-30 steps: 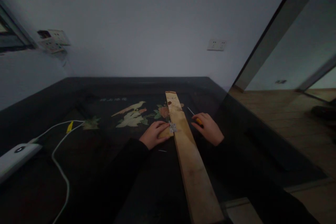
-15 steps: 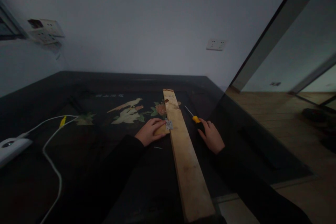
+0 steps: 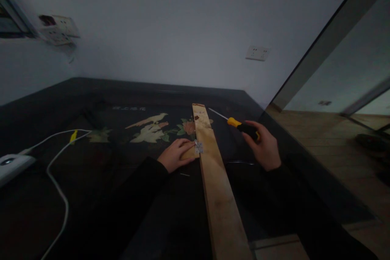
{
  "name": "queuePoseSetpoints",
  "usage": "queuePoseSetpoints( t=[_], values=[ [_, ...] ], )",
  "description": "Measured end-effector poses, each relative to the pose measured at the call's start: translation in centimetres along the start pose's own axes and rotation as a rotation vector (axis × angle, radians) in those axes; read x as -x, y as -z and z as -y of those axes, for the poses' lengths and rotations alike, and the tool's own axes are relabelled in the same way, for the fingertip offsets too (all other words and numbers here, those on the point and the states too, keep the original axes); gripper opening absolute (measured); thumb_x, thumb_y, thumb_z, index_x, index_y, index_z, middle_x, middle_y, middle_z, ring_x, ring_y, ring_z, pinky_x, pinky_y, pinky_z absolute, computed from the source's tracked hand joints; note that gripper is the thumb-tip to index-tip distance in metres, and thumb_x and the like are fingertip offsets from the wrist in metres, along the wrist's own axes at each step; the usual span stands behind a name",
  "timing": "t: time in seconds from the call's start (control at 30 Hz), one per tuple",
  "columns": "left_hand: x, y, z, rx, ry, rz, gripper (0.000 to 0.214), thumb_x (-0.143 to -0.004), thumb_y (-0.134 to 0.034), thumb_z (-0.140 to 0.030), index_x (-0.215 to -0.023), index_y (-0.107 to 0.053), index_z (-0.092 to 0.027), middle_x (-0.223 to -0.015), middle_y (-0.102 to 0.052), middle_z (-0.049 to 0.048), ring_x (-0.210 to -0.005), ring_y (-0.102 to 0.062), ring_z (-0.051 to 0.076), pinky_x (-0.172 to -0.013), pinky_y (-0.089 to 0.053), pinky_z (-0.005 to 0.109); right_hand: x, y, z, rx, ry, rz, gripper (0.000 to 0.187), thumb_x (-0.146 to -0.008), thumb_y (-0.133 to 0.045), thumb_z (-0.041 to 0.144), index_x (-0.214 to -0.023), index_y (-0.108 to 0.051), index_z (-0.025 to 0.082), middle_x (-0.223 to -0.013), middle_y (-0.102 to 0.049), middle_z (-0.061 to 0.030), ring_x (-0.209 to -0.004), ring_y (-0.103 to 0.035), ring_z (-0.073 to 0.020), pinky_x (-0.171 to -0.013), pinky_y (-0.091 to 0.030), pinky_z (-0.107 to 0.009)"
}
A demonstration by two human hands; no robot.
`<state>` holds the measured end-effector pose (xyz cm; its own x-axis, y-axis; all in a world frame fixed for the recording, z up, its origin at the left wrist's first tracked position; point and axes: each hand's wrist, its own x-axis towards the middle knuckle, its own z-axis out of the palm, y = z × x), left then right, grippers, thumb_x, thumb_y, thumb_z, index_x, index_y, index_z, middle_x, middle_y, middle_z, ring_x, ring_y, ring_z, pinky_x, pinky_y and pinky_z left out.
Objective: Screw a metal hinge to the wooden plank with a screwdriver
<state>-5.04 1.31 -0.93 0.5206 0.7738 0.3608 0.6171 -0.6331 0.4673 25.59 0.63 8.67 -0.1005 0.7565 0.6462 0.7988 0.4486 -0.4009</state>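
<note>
Clock centre is taken at metal plate [image 3: 199, 147], w/ 12 o'clock toward the wall. Plate lies at L edge of the long wooden board [image 3: 221, 195], where the small wood piece [image 3: 189, 153] meets this edge. Board lies flat on the dark worktop [image 3: 164, 219]; its far end is at 12 o'clock, its near part goes toward 5. L hand [image 3: 175, 155], at approx. 9, is bent around small wood piece, thumb on the near side, other fingers above, and one fingertip reaches to the plate. R hand [image 3: 264, 146], at 3 o'clock, grips the screwdriver [image 3: 234, 122] by black part of its handle, fingers closed. Screwdriver is at 2 o'clock, w/ its yellow collar and shaft pointing away to the L; the tip is near R edge of board, apart from plate. Thin metal piece [image 3: 184, 174] lies at 7 o'clock, too small to tell which kind. At approx. 9 to 10 is the bird-and-flower picture [image 3: 149, 132]. White cable [image 3: 65, 199] w/ yellow tag [image 3: 73, 137] and white device [image 3: 14, 166] are well apart, betw. 8 and 9. Wall socket [image 3: 257, 53] is at 1 o'clock
</note>
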Motion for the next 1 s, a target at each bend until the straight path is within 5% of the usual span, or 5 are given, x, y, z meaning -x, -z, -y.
queuePoseSetpoints(
  t=[0.13, 0.3, 0.47, 0.73, 1.0],
  values=[
    [0.1, 0.1, 0.0, -0.007, 0.004, 0.000, 0.053, -0.083, -0.059, -0.043, -0.133, -0.048, -0.026, -0.126, -0.051, 0.0101, -0.115, -0.049, 0.026, -0.098, -0.044, 0.045, -5.4, -0.3, 2.8, -0.360, -0.051, -0.185, 0.034, -0.075, -0.068, 0.040, -0.101, -0.061, 0.020, -0.089, -0.064, -0.0037, -0.076, -0.063, -0.0172, -0.064, -0.056, -0.034],
    [0.2, 0.2, -0.3, -0.024, 0.008, -0.001, 0.053, -0.083, -0.060, -0.042, -0.133, -0.048, -0.025, -0.124, -0.053, 0.0107, -0.113, -0.051, 0.026, -0.096, -0.046, 0.044, -9.8, -2.0, 6.9, -0.655, 0.075, -0.230, 0.026, -0.089, -0.047, 0.047, -0.103, -0.049, 0.025, -0.087, -0.061, -0.0037, -0.067, -0.063, -0.0143, -0.047, -0.048, -0.025],
    [0.2, 0.1, -0.4, -0.015, 0.016, -0.020, 0.054, -0.083, -0.061, -0.040, -0.133, -0.047, -0.027, -0.124, -0.053, 0.0103, -0.113, -0.051, 0.026, -0.094, -0.047, 0.043, -9.6, -2.5, 10.1, -0.688, 0.139, -0.172, 0.020, -0.092, -0.043, 0.045, -0.100, -0.041, 0.027, -0.078, -0.058, 0.0006, -0.044, -0.051, -0.0072, -0.039, -0.040, -0.021],
    [0.2, 0.3, -0.5, -0.007, 0.026, 0.014, 0.055, -0.083, -0.061, -0.040, -0.134, -0.046, -0.027, -0.126, -0.050, 0.0103, -0.116, -0.049, 0.026, -0.097, -0.046, 0.043, -9.2, -3.9, 8.1, -0.528, 0.205, -0.080, 0.030, -0.093, -0.037, 0.047, -0.113, -0.043, 0.026, -0.089, -0.061, -0.0051, -0.077, -0.062, -0.0169, -0.062, -0.051, -0.032],
    [0.2, 0.4, -0.5, 0.004, 0.029, 0.022, 0.055, -0.083, -0.061, -0.039, -0.134, -0.046, -0.029, -0.126, -0.050, 0.0094, -0.116, -0.049, 0.026, -0.097, -0.045, 0.044, -9.2, -5.4, 8.2, -0.528, 0.189, 0.000, 0.028, -0.090, -0.043, 0.049, -0.102, -0.048, 0.023, -0.078, -0.055, 0.0000, -0.069, -0.057, -0.0133, -0.064, -0.050, -0.031]
  ],
)
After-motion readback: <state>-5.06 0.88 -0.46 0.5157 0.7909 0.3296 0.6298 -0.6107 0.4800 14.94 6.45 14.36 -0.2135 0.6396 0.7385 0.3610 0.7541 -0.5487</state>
